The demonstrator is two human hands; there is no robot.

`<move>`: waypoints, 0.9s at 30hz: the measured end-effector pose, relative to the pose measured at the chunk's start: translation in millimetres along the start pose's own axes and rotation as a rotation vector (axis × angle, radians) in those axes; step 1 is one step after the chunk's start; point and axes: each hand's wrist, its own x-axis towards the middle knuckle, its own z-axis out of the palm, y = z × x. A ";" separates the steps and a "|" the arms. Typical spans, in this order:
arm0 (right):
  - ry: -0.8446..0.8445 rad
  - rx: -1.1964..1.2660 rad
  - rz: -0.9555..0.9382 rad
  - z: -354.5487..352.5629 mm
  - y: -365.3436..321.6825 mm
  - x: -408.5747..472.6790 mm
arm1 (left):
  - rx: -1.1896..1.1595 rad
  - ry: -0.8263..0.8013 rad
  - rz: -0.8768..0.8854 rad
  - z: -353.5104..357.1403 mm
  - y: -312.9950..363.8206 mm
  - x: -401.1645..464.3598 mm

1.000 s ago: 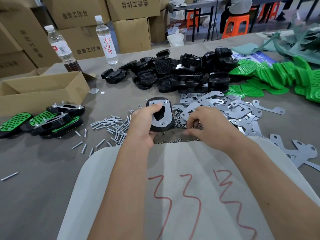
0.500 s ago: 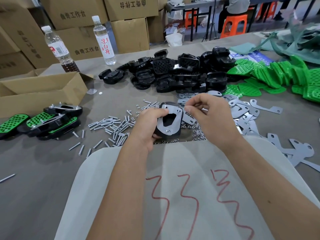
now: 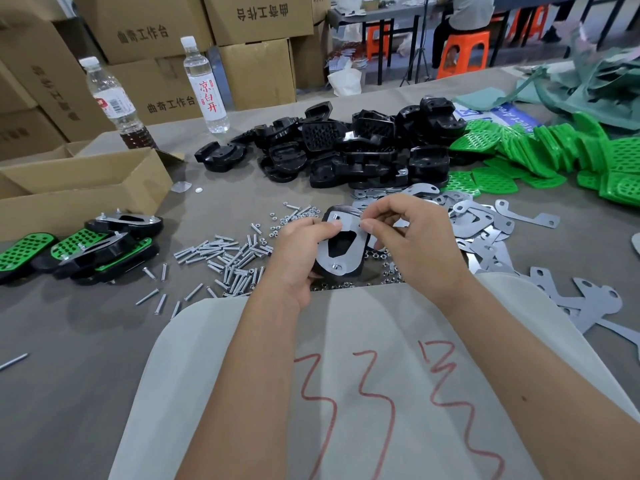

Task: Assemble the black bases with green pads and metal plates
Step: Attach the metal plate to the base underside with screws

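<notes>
My left hand (image 3: 298, 251) grips a black base (image 3: 341, 251) with a metal plate (image 3: 348, 235) on top, tilted up above the table. My right hand (image 3: 412, 237) has thumb and forefinger pinched at the plate's upper right corner; whatever small part they pinch is hidden. Loose black bases (image 3: 346, 147) are heaped at the back centre, green pads (image 3: 540, 157) at the back right, metal plates (image 3: 485, 230) to the right. Bolts (image 3: 225, 258) and small nuts (image 3: 298, 216) lie scattered left of my hands.
Finished assemblies (image 3: 86, 247) lie at the left beside an open cardboard box (image 3: 83, 188). Two water bottles (image 3: 204, 84) stand at the back left before stacked cartons. A pale cloth with red marks (image 3: 346, 375) covers the near table edge. A person sits on an orange stool far behind.
My left hand has lifted and tilted the base with its plate. My right hand left the nut pile and came up to the plate's upper corner, fingers pinched.
</notes>
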 end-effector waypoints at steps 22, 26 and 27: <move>-0.016 0.170 0.048 -3.2 -3.7 -0.4 | -0.152 0.061 0.026 15.4 -7.3 1.8; -0.094 0.173 0.011 -8.2 -3.7 2.8 | -0.140 0.038 0.025 13.8 -7.3 1.9; -0.107 0.173 0.008 -9.7 -3.1 3.5 | -0.138 0.035 0.026 13.4 -7.4 1.7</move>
